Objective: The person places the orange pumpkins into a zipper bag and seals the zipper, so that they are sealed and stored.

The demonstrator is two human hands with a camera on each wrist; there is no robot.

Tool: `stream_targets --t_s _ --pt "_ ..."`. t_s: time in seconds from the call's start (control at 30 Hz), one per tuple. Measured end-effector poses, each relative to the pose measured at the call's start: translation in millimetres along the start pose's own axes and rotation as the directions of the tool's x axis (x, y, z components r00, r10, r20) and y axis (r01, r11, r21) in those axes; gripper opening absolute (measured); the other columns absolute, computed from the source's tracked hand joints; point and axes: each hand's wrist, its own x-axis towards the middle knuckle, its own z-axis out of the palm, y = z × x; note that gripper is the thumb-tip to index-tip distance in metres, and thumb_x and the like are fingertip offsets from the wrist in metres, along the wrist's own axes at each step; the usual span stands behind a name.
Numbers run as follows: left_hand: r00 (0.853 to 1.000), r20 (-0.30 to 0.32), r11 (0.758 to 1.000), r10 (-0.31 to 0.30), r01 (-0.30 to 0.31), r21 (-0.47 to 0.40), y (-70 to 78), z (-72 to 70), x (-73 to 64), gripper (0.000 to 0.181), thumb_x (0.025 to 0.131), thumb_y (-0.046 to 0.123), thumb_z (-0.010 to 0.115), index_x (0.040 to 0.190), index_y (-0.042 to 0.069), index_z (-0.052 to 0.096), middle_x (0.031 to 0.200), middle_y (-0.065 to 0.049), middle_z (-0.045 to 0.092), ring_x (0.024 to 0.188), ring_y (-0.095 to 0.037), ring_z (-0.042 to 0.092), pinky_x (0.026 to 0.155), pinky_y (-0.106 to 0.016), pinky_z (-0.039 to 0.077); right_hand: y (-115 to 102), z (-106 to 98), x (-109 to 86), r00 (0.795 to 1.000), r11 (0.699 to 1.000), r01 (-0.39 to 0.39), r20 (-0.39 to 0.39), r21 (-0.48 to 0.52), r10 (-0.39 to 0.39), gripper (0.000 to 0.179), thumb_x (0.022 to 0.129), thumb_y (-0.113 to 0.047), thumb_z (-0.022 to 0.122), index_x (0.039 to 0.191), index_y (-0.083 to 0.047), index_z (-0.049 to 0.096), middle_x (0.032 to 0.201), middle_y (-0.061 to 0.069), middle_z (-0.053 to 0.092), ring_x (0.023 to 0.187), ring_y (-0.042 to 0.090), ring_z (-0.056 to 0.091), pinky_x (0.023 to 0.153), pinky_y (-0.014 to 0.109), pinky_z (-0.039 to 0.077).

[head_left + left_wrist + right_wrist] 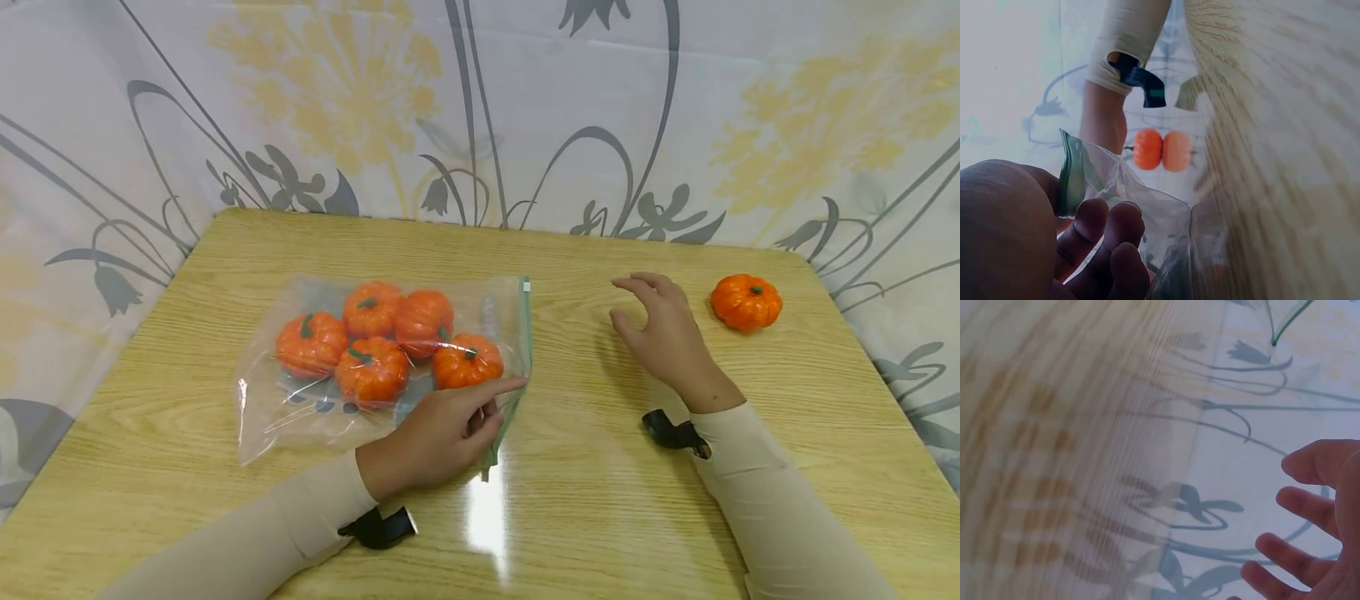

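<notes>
Wooden table (592, 508), bag edge (526, 337) in left hand (442, 435), right hand (664, 333) apart.

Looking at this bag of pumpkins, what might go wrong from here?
The left hand holds the bag at its green-edged mouth; a slipping grip could let it shift. One bagged pumpkin near that mouth might roll out if tilted. The loose pumpkin, near the right hand, could roll if knocked.

Pumpkins (747, 302): six, apparently, given glare; bag (526, 333): one; table (585, 500): one.

Table (592, 517) with 1 bag (524, 325), 1 pumpkin (746, 303)
</notes>
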Motion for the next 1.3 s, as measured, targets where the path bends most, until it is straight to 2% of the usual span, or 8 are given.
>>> stream_targets --t_s 0.33,0.53,0.8,0.87,1.0,1.07,1.3 --pt "1.000 -0.003 1.000 0.008 -0.008 0.013 -0.4 0.2 -0.2 0.043 0.100 0.014 0.054 0.143 0.015 0.054 0.083 0.008 0.058 0.069 0.000 0.049 0.061 -0.016 0.046 16.3 -5.6 2.0 0.995 0.998 -0.069 -0.068 0.001 0.069 0.044 0.096 -0.013 0.061 0.137 0.002 0.055 0.145 0.032 0.040 0.134 0.055 0.033 0.107 0.070 0.031" --pt "1.000 0.000 1.000 0.005 -0.005 0.007 -0.6 0.0 -0.4 0.043 0.100 0.014 0.054 0.143 0.014 0.054 0.084 0.008 0.058 0.069 0.000 0.049 0.061 -0.016 0.047 22.7 -10.4 4.2 0.991 0.994 -0.113 -0.076 -0.003 0.112 0.046 0.096 -0.016 0.061 0.139 0.001 0.054 0.148 0.033 0.036 0.137 0.056 0.029 0.108 0.072 0.025" --pt "1.000 0.001 1.000 0.008 -0.008 0.005 -0.2 -0.7 -0.1 0.043 0.100 0.014 0.054 0.143 0.014 0.054 0.084 0.008 0.057 0.069 0.000 0.049 0.062 -0.016 0.046 31.5 -16.0 5.4 0.986 0.992 -0.129 -0.106 -0.010 0.127 0.047 0.096 -0.015 0.061 0.138 0.004 0.052 0.147 0.036 0.035 0.136 0.056 0.029 0.109 0.072 0.021" --pt "1.000 0.001 1.000 0.008 -0.008 0.006 -0.2 -0.9 -0.3 0.043 0.100 0.014 0.054 0.143 0.014 0.054 0.084 0.008 0.057 0.069 0.000 0.049 0.061 -0.016 0.046 33.6 -18.1 5.8 0.983 0.990 -0.140 -0.119 -0.015 0.137 0.047 0.096 -0.015 0.061 0.138 0.004 0.053 0.147 0.036 0.036 0.136 0.055 0.030 0.111 0.073 0.015" --pt "1.000 0.000 1.000 0.011 -0.011 0.008 -0.6 -0.8 -0.4 0.043 0.100 0.014 0.054 0.143 0.015 0.054 0.084 0.008 0.057 0.068 0.000 0.048 0.061 -0.016 0.046 38.1 -22.4 5.9 0.972 0.983 -0.181 -0.160 -0.032 0.174 0.047 0.096 -0.017 0.060 0.138 0.003 0.053 0.146 0.035 0.038 0.138 0.054 0.030 0.114 0.074 -0.005" --pt "1.000 0.001 1.000 0.013 -0.013 0.009 -0.8 -0.7 -0.4 0.043 0.100 0.014 0.054 0.143 0.014 0.054 0.084 0.008 0.057 0.068 0.000 0.048 0.061 -0.016 0.046 40.8 -24.5 5.9 0.964 0.978 -0.203 -0.186 -0.041 0.192 0.047 0.096 -0.018 0.059 0.137 0.002 0.054 0.146 0.035 0.039 0.139 0.054 0.030 0.112 0.075 -0.011" --pt "1.000 0.005 1.000 0.006 -0.007 0.005 -0.7 -0.5 -0.6 0.043 0.100 0.014 0.054 0.143 0.014 0.054 0.084 0.008 0.058 0.068 0.000 0.048 0.061 -0.016 0.046 49.7 -30.6 5.1 0.929 0.958 -0.286 -0.253 -0.020 0.271 0.051 0.094 -0.019 0.058 0.142 -0.002 0.051 0.152 0.031 0.030 0.142 0.055 0.023 0.111 0.076 -0.012"
